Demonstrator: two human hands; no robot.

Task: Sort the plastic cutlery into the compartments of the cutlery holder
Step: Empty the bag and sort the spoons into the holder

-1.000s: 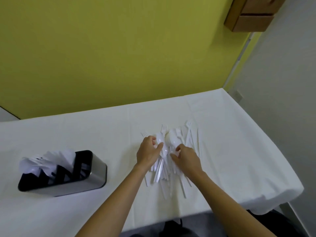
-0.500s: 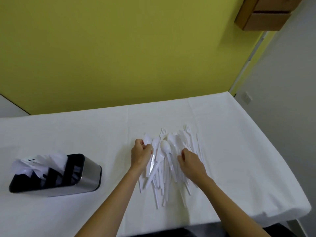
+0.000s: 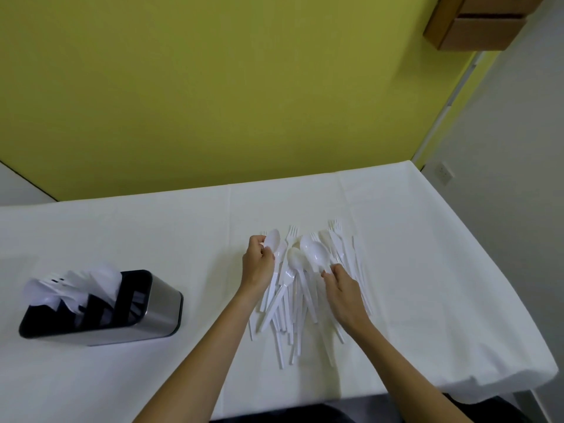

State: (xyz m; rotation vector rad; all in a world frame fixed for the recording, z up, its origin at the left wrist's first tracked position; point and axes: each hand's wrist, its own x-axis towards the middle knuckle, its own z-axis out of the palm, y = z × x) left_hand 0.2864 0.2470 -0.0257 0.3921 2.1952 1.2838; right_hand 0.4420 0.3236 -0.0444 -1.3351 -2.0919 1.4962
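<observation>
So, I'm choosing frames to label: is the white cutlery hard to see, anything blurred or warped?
Head view: the cutlery pile barely contrasts with the white tablecloth; pieces in the cutlery holder look smeared, overexposed; the wide-angle lens bends straight edges.

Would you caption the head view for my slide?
Left hand grips a spoon, right hand touches the pile, cutlery holder stands apart.
</observation>
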